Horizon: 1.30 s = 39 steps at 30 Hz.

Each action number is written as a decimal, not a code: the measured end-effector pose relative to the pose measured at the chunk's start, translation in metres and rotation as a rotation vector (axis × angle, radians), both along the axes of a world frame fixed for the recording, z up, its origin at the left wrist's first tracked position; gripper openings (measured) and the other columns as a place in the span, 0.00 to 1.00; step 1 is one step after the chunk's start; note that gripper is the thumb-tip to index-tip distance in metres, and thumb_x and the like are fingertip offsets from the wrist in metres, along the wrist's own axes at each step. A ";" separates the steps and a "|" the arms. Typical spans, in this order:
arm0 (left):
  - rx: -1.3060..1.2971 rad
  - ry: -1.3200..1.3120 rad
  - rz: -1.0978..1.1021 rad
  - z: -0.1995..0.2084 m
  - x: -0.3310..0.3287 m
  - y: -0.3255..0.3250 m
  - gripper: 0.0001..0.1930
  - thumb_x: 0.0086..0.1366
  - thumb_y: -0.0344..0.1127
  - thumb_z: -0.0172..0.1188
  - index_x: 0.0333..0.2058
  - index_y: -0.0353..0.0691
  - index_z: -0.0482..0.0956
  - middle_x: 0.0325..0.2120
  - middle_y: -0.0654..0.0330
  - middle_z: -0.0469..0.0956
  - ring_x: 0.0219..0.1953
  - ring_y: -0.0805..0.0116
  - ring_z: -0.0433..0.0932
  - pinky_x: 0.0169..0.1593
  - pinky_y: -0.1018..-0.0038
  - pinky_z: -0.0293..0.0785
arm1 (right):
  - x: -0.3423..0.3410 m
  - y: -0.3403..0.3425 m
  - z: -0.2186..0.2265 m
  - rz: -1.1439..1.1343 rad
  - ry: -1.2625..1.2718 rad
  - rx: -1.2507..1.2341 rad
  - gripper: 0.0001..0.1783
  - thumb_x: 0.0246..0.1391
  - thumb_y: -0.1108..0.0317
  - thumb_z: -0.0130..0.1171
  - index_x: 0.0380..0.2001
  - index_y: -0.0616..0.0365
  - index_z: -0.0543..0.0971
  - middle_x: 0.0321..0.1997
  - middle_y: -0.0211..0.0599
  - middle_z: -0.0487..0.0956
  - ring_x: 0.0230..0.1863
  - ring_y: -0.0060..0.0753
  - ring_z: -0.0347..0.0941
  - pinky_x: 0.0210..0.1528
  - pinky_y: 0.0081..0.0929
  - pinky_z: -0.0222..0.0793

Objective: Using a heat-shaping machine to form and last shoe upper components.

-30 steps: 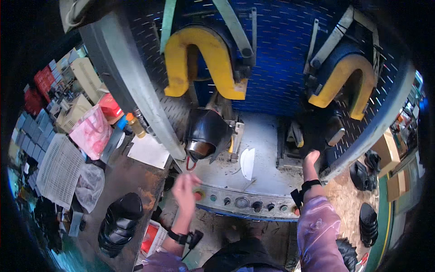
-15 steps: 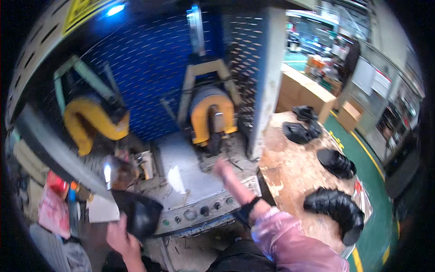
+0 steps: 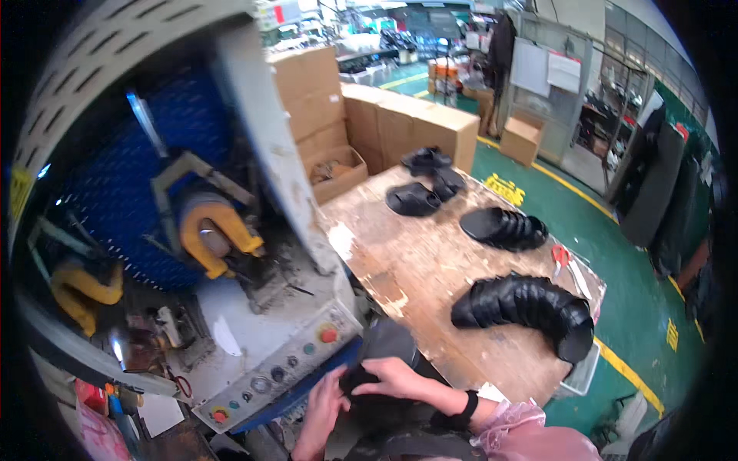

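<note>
Both hands meet low in the middle, over a black leather piece [image 3: 355,378] that looks like a shoe upper; its full shape is partly hidden. My right hand [image 3: 390,378] lies over it from the right, fingers bent and gripping it. On its left side, my left hand [image 3: 324,407] has curled fingers at its edge. Left of them stands a machine with a control panel [image 3: 273,376] and two yellow horseshoe-shaped pads, one [image 3: 219,230] near the middle and another [image 3: 81,296] farther left.
To the right, a wooden table [image 3: 415,269] bears a long nested row of black shoe uppers [image 3: 526,307], a shorter row [image 3: 503,229], several loose uppers [image 3: 415,198] and red-handled scissors [image 3: 569,269]. Cardboard boxes [image 3: 415,123] stand behind. A second pair of scissors [image 3: 181,382] hangs by the machine.
The view has swung right toward the table. My right hand has left the machine's middle pad, and my left hand has come over from the left; both are now together at the black piece.
</note>
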<state>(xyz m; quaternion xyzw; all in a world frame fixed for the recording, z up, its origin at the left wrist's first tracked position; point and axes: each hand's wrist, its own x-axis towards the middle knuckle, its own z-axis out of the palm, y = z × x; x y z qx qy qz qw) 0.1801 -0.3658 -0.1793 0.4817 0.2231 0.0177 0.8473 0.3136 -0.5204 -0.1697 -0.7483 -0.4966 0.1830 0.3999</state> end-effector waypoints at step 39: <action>-0.368 0.331 -0.088 -0.193 0.308 -0.214 0.21 0.62 0.33 0.57 0.55 0.44 0.69 0.42 0.65 0.76 0.35 0.76 0.74 0.30 0.78 0.71 | 0.177 -0.237 -0.175 -1.188 -0.073 -0.387 0.36 0.29 0.56 0.75 0.37 0.60 0.65 0.34 0.51 0.75 0.38 0.57 0.72 0.37 0.44 0.68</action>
